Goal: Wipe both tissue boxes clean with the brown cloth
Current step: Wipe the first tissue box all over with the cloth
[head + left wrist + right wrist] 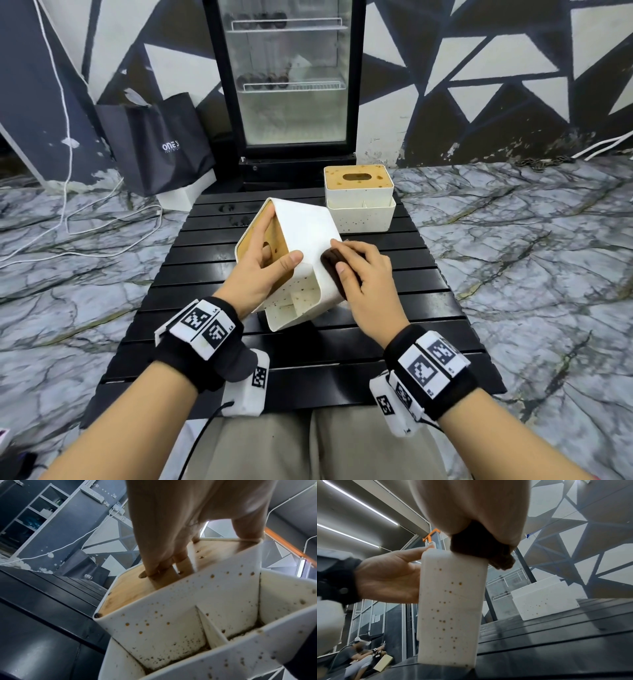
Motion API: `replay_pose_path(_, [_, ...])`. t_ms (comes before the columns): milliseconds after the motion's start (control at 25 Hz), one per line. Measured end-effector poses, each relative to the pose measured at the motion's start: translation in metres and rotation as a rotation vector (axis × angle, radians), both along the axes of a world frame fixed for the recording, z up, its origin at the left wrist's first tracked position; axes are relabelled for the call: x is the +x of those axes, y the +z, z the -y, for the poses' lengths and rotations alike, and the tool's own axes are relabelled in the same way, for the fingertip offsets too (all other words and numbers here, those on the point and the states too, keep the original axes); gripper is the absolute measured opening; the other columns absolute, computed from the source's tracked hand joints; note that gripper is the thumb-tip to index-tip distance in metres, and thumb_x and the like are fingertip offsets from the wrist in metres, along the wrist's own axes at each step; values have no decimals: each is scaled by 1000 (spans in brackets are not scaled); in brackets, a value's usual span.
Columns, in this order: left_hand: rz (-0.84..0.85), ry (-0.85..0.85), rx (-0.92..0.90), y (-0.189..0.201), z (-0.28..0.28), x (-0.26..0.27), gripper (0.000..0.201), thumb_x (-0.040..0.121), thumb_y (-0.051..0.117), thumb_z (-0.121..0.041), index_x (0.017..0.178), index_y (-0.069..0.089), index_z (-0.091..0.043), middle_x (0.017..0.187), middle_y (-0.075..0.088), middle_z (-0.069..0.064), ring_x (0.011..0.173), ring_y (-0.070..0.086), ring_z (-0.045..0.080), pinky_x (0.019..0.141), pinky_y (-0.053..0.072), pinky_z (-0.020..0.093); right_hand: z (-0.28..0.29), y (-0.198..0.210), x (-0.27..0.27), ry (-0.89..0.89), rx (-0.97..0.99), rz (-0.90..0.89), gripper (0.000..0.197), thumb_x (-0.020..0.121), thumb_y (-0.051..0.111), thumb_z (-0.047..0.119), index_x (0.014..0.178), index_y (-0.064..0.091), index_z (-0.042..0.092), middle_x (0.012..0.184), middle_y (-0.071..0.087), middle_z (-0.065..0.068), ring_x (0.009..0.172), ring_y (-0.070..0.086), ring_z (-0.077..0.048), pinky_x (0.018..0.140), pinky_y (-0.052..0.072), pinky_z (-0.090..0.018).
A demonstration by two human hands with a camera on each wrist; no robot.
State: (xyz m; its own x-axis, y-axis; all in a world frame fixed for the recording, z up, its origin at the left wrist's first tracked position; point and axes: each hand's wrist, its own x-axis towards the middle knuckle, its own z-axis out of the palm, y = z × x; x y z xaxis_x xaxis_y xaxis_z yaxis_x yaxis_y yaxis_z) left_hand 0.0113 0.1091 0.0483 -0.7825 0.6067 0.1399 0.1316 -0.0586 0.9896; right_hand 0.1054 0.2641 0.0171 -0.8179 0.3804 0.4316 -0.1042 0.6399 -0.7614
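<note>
A black slatted surface (442,301) sits low over a marbled floor, with a glass-door fridge (286,78) beyond my hands. My left hand (263,270) grips the near tissue box (308,222), tipped on edge, fingers curled into the slot of its wooden lid and thumb over the white wall. My right hand (368,277) is closed on the brown cloth (334,265), pressing it against the box's upturned side. The box looks like light, stiff, smooth plastic, likely slippery when wiped, so I judge the slot the surest hold. The second tissue box (359,202) stands upright beyond my right hand, well apart and still speckled. The left wrist view shows the grime packed in the near box's open compartments; the right wrist view shows brown specks down the wall under the cloth, which the head view barely shows.
</note>
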Motion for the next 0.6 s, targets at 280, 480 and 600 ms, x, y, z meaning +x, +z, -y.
replay_pose_path(280, [-12,-50,-11,0,1,-3,82,75,68,-27,135,19,-54,131,55,10,115,59,16,77,50,14,22,8,-4,60,94,-42,43,91,33,36,131,45,31,130,44,7,107,27,-9,92,22,-10])
replay_pose_path(480, [-40,-71,-13,-1,-1,1,84,63,72,-41,128,24,-62,133,53,9,118,56,19,75,51,17,11,11,-10,25,22,-37,43,89,35,34,129,47,30,128,44,6,108,29,-11,97,26,-21])
replay_pose_path(600, [-58,-100,-33,-1,-3,0,88,64,72,-39,133,22,-58,133,53,10,115,57,19,78,51,20,21,21,-15,23,10,-66,43,88,36,30,130,47,28,128,44,6,107,30,-13,96,24,-20])
